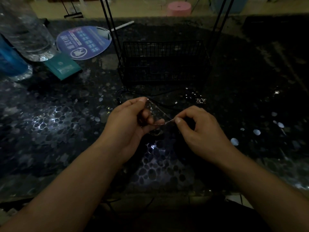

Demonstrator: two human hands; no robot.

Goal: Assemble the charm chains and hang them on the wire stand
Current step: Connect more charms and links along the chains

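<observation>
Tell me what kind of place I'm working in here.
Probably a casual home or small-shop worktable, not a factory line. The dark pebble-patterned tabletop holds everyday clutter: a clear water bottle, a printed hand fan, a teal packet, and a pink stool beyond.

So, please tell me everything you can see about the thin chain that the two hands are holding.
The chain is very fine, pale and metallic-looking, its links too small to make out. It is held above the dark speckled table, stretched in a slanting line from the left hand, which grips its upper end near the thumb, down to the right hand, which pinches it between thumb and fingertip. A slack part seems to loop below the left fingers. No charm is clearly visible on it.
</observation>
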